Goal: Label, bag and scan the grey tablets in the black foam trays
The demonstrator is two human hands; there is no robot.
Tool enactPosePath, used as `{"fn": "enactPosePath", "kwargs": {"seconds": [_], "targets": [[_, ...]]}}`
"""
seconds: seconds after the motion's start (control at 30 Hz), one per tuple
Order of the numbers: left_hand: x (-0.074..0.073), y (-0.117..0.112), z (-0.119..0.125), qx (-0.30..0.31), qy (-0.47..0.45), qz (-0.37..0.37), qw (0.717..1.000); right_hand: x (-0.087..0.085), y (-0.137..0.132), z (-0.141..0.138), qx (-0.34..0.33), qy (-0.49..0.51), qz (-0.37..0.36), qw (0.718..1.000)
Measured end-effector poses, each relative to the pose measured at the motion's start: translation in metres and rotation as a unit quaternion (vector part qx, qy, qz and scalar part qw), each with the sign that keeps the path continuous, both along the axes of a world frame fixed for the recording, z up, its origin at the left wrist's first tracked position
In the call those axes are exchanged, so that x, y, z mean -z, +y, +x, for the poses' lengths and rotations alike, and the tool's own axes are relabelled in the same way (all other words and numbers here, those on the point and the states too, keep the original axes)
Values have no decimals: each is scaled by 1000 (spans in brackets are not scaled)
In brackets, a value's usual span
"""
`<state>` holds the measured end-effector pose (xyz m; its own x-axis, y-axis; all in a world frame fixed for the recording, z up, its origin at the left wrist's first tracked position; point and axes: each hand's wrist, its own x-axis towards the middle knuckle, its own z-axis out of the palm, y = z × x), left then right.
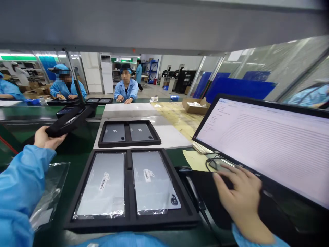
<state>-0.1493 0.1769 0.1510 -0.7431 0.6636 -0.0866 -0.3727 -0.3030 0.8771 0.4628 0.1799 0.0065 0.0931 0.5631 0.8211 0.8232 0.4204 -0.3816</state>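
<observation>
Print on the monitor [269,144] and barcode labels [147,175] on the wrapped tablets [154,199] are too small to read.

Bright, even overhead factory lighting; glare on the monitor [264,144] and wrapped tablets [128,181]; wide-angle bending at edges; soft corners.

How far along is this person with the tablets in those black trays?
Looks done: two wrapped tablets lie in the near tray. In hand: the left hand holds up a flat black piece, while the right hand rests on something dark below the screen. Probably left: the pair of tablets in the far tray, where I can see no wrap.
</observation>
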Motion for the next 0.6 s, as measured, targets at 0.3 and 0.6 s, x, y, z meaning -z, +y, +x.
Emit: {"fn": "enactPosePath", "kwargs": {"seconds": [0.3, 0.6], "targets": [[29, -90, 156, 109, -162, -30, 980, -56, -10, -166, -455, 282, -497, 683], [88, -165, 174, 422, 5, -212, 881, -37, -11, -191, -360, 335, -589, 642]]}}
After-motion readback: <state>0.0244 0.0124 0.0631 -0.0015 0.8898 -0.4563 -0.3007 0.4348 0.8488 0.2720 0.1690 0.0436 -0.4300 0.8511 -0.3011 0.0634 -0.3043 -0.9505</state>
